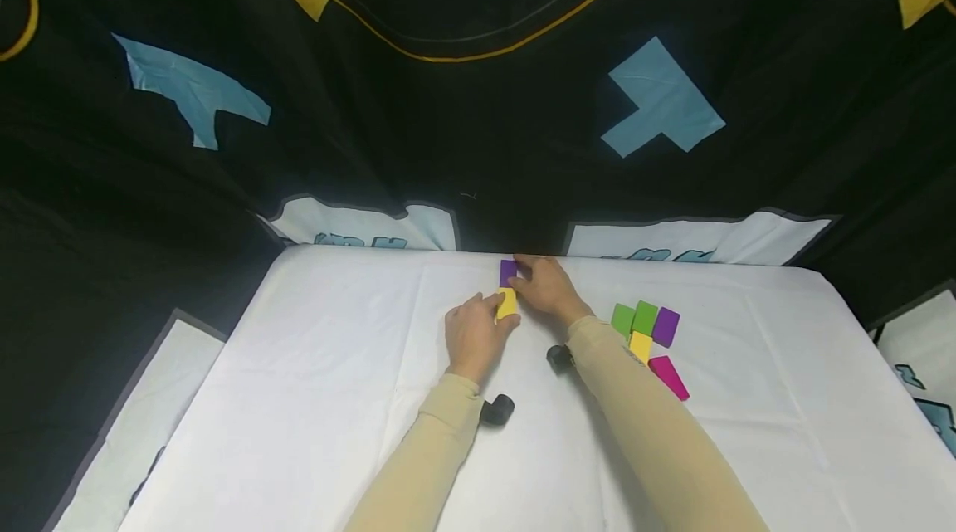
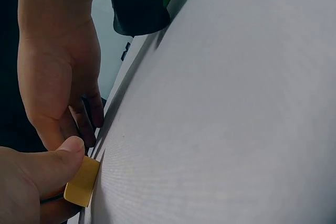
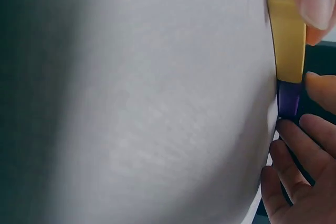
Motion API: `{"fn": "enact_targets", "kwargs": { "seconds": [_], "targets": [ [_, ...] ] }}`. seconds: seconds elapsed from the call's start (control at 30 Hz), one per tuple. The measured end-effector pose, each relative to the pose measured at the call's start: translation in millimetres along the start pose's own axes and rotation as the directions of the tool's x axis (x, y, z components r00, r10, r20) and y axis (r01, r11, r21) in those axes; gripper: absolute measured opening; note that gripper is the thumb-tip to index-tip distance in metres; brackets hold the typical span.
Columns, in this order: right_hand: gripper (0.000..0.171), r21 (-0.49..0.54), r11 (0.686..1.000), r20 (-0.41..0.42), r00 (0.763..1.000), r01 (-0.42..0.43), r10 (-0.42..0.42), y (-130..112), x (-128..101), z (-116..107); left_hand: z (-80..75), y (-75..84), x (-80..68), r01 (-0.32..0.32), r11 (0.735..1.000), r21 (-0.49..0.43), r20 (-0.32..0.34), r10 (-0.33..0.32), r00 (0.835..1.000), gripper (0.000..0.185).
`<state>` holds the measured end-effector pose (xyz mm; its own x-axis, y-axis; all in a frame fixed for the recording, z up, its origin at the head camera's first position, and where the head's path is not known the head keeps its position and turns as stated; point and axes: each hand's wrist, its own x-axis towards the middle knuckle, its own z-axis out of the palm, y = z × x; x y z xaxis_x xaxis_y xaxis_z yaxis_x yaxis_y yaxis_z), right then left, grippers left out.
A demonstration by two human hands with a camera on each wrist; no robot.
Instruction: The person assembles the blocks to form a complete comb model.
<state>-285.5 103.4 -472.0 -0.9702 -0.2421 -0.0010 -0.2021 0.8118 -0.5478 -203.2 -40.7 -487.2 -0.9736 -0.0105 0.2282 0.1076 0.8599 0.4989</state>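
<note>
Near the far edge of the white table, a yellow block (image 1: 508, 304) lies end to end with a purple block (image 1: 508, 273), the purple one farther away. My left hand (image 1: 474, 337) pinches the yellow block between thumb and finger; in the left wrist view its thumb presses on the yellow block (image 2: 82, 182). My right hand (image 1: 551, 287) is at the purple block's right side, thumb near the joint with the yellow and a finger at the far end. In the right wrist view, fingertips surround the short visible part of the purple block (image 3: 289, 99).
Beside my right forearm lie two green blocks (image 1: 646, 317), another purple block (image 1: 665, 327), a second yellow block (image 1: 640, 345), partly covered by the sleeve, and a magenta block (image 1: 670, 377). A black curtain (image 1: 478, 142) hangs behind the table (image 1: 336, 349). Dark wrist devices (image 1: 496, 410) protrude below both hands.
</note>
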Motion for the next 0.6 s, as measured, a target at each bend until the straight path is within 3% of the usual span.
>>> {"fn": "enact_targets", "kwargs": {
  "seconds": [0.13,0.33,0.6],
  "targets": [
    [0.052,0.092,0.996,-0.028,0.999,-0.014,0.016,3.8,-3.4,-4.3,0.5,-0.8,0.3,-0.014,1.000,-0.014,-0.006,0.014,1.000,0.049],
    [0.051,0.142,0.990,-0.056,0.998,0.001,0.007,6.4,-13.8,-17.9,-3.4,-1.6,1.7,-0.023,0.998,-0.059,-0.022,0.021,1.000,0.050],
    [0.049,0.149,0.989,-0.075,0.997,-0.020,0.032,18.3,-52.2,-48.1,-8.8,-6.8,1.6,0.068,0.982,-0.173,0.016,-0.066,0.998,0.046]
  ]
}}
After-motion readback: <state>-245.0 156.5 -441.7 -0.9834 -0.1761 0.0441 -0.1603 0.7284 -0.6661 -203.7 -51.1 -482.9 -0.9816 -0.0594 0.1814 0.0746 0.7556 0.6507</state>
